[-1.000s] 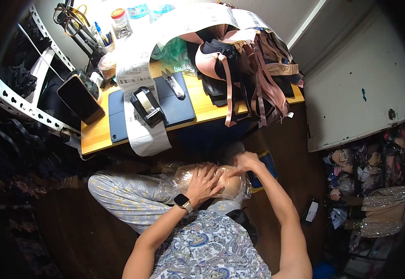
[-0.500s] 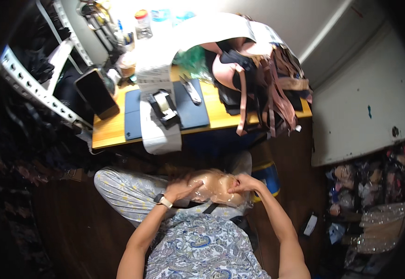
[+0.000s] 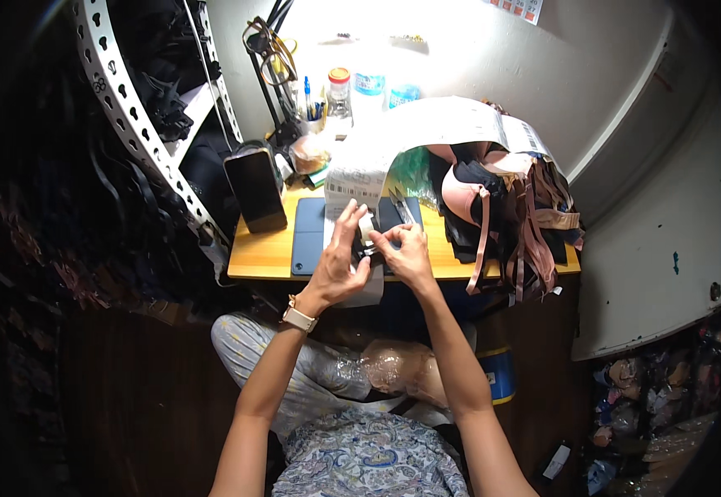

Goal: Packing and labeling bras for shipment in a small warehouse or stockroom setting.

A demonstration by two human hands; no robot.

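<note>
Both hands have come together over the desk at a small black tape dispenser (image 3: 368, 229) with a pale roll. My left hand (image 3: 338, 263) curves round its left side, thumb near the front, fingers along the far side. My right hand (image 3: 408, 253) pinches with thumb and forefinger at the dispenser's right, on what looks like the tape's end; the tape itself is barely visible. A beige moulded-cup bra in a clear plastic bag (image 3: 395, 369) rests on my lap, untouched by either hand.
A long label strip (image 3: 352, 180) arches over the desk (image 3: 261, 263) toward a pile of bras (image 3: 468, 195) at the right. Beneath the dispenser lies a dark blue folder (image 3: 307, 240), with a cutter (image 3: 402, 207) beside it. A phone (image 3: 254, 190) stands at left.
Both hands have left the bagged bra on my lap and moved forward to the tape dispenser. The view has shifted, bringing more of the desk's back into sight.
</note>
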